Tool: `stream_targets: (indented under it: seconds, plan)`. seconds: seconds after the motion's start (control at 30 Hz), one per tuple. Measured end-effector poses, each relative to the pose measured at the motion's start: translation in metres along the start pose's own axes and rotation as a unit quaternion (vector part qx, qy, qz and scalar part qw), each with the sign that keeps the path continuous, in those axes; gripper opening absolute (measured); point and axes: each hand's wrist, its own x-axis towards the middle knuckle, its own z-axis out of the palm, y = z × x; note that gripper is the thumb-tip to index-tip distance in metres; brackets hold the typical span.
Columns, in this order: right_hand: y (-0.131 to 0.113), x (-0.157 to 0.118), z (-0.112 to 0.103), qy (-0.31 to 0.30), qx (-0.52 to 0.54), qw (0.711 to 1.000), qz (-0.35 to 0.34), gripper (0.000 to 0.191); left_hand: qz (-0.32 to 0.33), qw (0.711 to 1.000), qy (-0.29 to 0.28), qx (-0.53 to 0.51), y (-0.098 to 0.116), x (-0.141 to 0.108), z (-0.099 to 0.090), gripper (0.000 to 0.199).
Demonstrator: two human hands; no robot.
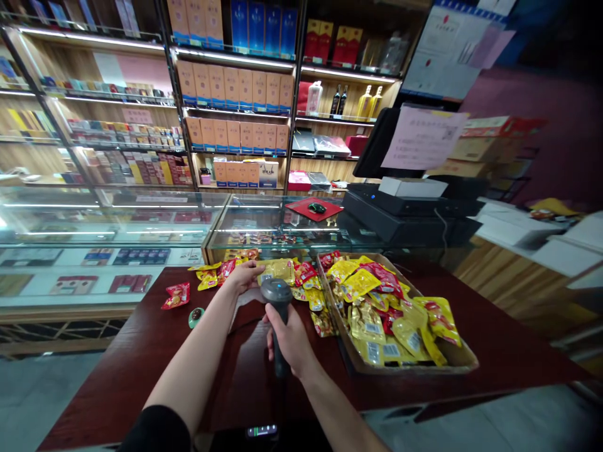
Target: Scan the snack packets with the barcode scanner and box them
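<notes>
My right hand [291, 339] is wrapped round the handle of a black barcode scanner [276, 292], held upright with its head facing away from me. Ahead and to the left, my left hand [245, 277] pinches the left edge of a gold snack packet [279, 270]. The scanner's head partly covers that packet. Around it on the dark red table lie several loose yellow and red packets [315, 300]. A cardboard box [464, 362] full of similar packets [360, 284] stands to the right of my right hand.
A single red packet [176, 295] and a small green-rimmed object [196, 317] lie left of my left arm. Beyond the table [127, 351] stand a glass counter [254, 220], a mouse [316, 207] on a red mat, and a register with a monitor [377, 141]. Stocked shelves line the wall.
</notes>
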Motion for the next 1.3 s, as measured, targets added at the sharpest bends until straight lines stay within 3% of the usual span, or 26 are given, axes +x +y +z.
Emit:
stream_targets:
  seconds: [0.3, 0.73, 1.13, 1.3]
  plan:
    - [0.024, -0.004, 0.0, 0.024, -0.037, 0.998, -0.051, 0.049, -0.023, 1.0, -0.016, 0.002, -0.007, 0.0, -0.009, 0.037]
    - [0.025, -0.001, 0.002, 0.015, -0.021, 0.999, -0.035, 0.051, -0.019, 0.999, -0.032, -0.001, -0.006, -0.003, -0.013, 0.04]
    - [0.025, -0.001, 0.001, 0.015, -0.021, 0.999, -0.039, 0.049, -0.021, 1.0, -0.009, -0.021, -0.005, -0.006, -0.006, 0.029]
    - [0.027, 0.001, -0.001, 0.021, -0.019, 0.999, -0.031, 0.046, -0.024, 0.999, -0.045, -0.003, -0.007, -0.002, -0.012, 0.036]
